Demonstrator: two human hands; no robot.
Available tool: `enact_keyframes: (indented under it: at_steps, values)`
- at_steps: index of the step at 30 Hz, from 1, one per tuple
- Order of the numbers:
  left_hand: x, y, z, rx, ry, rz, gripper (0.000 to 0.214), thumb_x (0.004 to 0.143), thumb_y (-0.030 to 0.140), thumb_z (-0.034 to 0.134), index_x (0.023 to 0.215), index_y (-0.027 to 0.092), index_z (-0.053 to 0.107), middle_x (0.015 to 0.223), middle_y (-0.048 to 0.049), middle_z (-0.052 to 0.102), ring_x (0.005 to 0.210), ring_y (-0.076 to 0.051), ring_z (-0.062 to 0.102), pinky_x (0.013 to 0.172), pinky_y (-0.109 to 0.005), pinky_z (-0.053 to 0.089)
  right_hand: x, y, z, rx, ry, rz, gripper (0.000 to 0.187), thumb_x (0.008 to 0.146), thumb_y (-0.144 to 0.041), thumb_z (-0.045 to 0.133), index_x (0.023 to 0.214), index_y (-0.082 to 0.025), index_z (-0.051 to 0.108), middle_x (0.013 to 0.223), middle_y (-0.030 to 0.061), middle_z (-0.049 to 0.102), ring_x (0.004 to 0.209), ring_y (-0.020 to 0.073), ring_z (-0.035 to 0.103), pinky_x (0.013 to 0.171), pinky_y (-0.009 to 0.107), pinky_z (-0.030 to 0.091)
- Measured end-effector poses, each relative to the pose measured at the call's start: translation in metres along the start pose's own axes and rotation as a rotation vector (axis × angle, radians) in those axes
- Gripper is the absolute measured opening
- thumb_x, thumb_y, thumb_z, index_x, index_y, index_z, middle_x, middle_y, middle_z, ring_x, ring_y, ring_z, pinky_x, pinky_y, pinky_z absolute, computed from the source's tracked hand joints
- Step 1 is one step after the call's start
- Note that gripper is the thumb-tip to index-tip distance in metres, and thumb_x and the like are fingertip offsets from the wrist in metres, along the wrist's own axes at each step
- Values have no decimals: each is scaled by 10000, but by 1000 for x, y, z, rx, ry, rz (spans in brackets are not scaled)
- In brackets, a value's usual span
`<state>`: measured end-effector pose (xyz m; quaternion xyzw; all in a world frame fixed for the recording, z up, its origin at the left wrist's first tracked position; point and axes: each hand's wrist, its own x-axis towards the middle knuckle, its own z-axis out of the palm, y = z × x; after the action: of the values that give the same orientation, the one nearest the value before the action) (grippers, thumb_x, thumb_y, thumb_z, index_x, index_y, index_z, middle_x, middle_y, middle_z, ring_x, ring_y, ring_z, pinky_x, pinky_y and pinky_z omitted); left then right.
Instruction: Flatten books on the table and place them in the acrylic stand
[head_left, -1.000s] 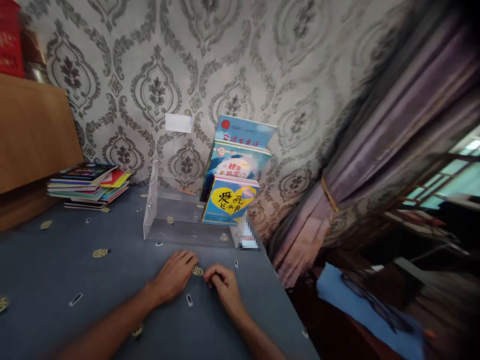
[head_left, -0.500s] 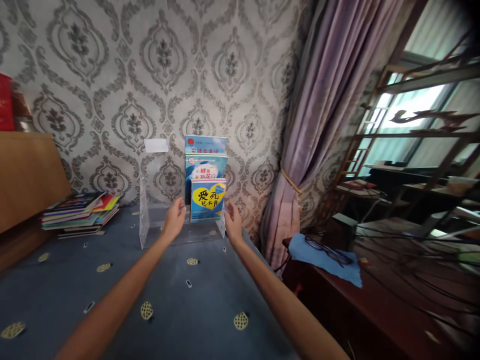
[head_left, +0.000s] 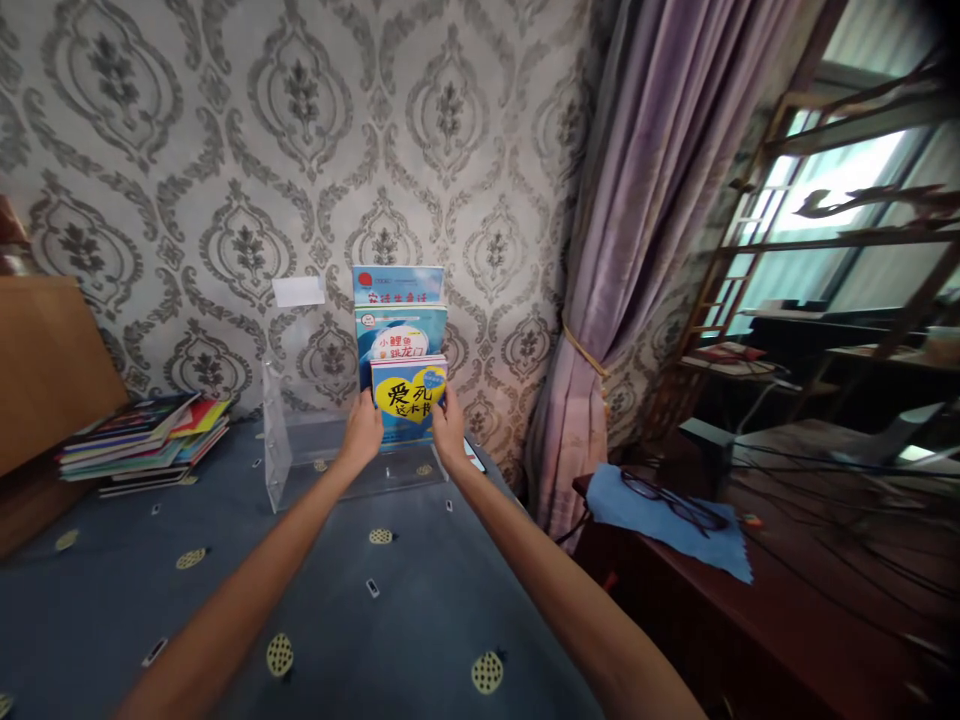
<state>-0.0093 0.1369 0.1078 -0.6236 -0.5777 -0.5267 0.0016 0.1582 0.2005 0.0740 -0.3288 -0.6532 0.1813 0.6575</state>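
Observation:
A small blue book with a yellow heart on its cover [head_left: 409, 402] stands upright at the front of the clear acrylic book rack [head_left: 276, 440]. My left hand [head_left: 365, 425] grips its left edge, and my right hand [head_left: 448, 428] grips the right edge, thumbs on the cover. Pale edges along its top suggest more than one book there. Behind it rises a light-blue book with a white circle [head_left: 397, 330], and behind that a taller blue book with red lettering [head_left: 397, 284]. The lower parts of both are hidden.
A pile of books [head_left: 142, 440] lies at the left by a wooden cabinet [head_left: 56, 365]. The dark blue patterned tablecloth [head_left: 322, 620] covers the table. Behind my right hand a phone [head_left: 475, 456] partly shows. At right, glasses [head_left: 675, 500] rest on a blue cloth [head_left: 622, 510].
Both hands have moved inward from beside the small blue book and closed on its two side edges. The camera view has shifted slightly.

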Motion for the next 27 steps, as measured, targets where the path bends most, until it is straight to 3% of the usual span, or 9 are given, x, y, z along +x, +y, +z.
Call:
enact_keyframes:
  at_steps: [10,20,27]
  values:
    - [0,7,-3,136,-10,71,382,823,22,409,1159,159,528,1101,-138,629,1112,-271,600,982,-441,485,-3,-3,6,75,102,55,557,837,-199,471,1392,-215,508,1383,83,599,1303,252,510,1131,422,376]
    - [-2,10,-4,229,-11,71,375,831,38,396,1174,121,524,1139,-187,614,1137,-306,589,985,-458,473,-6,-8,10,49,103,87,601,813,-174,451,1414,-191,471,1472,102,512,1360,247,455,1179,441,317]
    - [2,6,-11,163,-29,56,256,866,137,449,1098,194,540,1098,-135,661,1093,-300,625,971,-470,492,-5,-11,7,79,69,108,640,796,-153,437,1435,-190,448,1481,92,508,1384,246,438,1196,447,301]
